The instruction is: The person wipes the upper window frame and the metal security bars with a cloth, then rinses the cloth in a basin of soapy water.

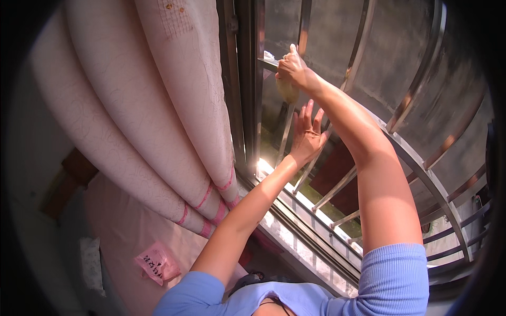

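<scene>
My right hand [293, 70] is up at the metal crossbar [270, 62] of a window grille, its fingers curled. A limp, yellowish, cloth-like piece [287, 91] hangs from under it; its upper part is hidden by the hand. My left hand [308, 138] is raised lower down, in front of the upright grille bars [285, 132]. Its fingers are spread and nothing shows in it. Just left of my right hand, a small white and pink piece [269, 56] lies at the crossbar's end, too small to name.
A pink patterned curtain [158, 106] hangs gathered at the left beside the dark window frame [249, 91]. Below runs the sliding-window track [316, 237]. A pink packet [158, 263] bearing writing lies on a pink bed sheet [122, 221]. The grille curves round to the right.
</scene>
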Demonstrator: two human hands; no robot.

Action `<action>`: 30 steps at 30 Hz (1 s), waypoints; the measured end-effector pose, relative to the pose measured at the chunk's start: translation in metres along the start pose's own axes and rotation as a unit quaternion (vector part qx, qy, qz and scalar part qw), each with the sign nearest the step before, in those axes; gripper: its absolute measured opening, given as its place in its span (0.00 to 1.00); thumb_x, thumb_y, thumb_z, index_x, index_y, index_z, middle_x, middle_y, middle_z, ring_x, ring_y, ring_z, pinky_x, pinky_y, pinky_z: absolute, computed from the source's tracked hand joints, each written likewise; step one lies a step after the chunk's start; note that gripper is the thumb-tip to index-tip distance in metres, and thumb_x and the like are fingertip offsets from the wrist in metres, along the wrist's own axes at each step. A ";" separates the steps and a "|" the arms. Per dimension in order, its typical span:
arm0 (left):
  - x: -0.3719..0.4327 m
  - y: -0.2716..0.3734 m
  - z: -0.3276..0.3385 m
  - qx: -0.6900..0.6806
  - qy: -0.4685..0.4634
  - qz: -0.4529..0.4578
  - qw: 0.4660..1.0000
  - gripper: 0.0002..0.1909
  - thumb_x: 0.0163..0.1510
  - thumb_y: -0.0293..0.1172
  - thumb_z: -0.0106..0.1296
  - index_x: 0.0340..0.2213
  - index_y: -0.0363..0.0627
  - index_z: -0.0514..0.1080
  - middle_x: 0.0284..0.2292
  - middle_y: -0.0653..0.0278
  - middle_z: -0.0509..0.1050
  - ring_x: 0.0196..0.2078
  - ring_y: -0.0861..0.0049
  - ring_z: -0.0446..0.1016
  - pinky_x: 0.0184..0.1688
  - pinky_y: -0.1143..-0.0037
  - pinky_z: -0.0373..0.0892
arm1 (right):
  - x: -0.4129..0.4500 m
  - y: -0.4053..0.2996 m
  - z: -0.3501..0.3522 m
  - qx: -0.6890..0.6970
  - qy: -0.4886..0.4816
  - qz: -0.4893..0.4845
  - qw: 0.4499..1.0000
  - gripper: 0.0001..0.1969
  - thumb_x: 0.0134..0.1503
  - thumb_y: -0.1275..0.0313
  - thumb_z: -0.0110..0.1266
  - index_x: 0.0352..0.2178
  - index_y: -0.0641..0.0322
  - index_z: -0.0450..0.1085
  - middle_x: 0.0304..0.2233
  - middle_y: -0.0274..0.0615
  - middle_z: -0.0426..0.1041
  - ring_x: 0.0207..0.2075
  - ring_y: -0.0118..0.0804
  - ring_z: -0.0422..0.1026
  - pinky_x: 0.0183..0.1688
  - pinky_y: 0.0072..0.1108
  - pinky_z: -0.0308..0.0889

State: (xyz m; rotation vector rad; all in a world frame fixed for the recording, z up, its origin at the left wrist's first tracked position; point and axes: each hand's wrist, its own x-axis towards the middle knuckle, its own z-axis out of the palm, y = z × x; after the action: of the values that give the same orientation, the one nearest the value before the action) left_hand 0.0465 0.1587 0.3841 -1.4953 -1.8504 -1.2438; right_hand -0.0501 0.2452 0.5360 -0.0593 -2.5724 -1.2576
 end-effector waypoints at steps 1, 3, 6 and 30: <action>-0.018 0.003 -0.014 -0.010 -0.009 -0.001 1.000 0.34 0.47 0.39 0.50 0.54 0.52 0.49 0.56 0.52 0.40 0.58 0.54 0.42 0.58 0.54 0.38 | -0.007 0.001 0.002 0.015 0.008 -0.025 1.000 0.10 0.45 0.62 0.49 0.18 0.54 0.71 0.17 0.33 0.70 0.27 0.36 0.70 0.44 0.32 0.55; -0.056 -0.003 -0.046 0.013 -0.050 -0.029 0.998 0.32 0.47 0.37 0.50 0.53 0.50 0.52 0.55 0.53 0.43 0.57 0.55 0.44 0.58 0.60 0.42 | -0.021 -0.004 0.010 -0.081 0.250 0.003 0.965 0.07 0.44 0.66 0.50 0.22 0.56 0.70 0.16 0.35 0.69 0.27 0.35 0.70 0.47 0.28 0.56; -0.132 -0.024 -0.086 -0.002 -0.099 -0.071 0.993 0.31 0.47 0.37 0.50 0.52 0.48 0.53 0.53 0.52 0.47 0.56 0.56 0.45 0.56 0.64 0.46 | -0.042 -0.014 0.002 -0.008 0.266 0.003 0.964 0.07 0.44 0.72 0.47 0.26 0.60 0.69 0.19 0.38 0.71 0.34 0.36 0.70 0.50 0.28 0.56; -0.138 0.009 -0.113 -0.121 -0.036 -0.015 0.992 0.22 0.49 0.34 0.47 0.47 0.48 0.60 0.50 0.53 0.52 0.51 0.57 0.52 0.54 0.63 0.50 | -0.133 -0.011 -0.003 -0.004 0.160 0.103 0.982 0.10 0.46 0.67 0.48 0.16 0.61 0.67 0.15 0.40 0.69 0.23 0.36 0.71 0.38 0.29 0.62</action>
State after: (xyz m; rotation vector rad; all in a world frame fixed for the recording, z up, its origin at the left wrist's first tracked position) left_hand 0.0767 -0.0100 0.3328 -1.6623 -1.8268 -1.4904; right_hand 0.0764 0.2469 0.4939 -0.1114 -2.2239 -1.1003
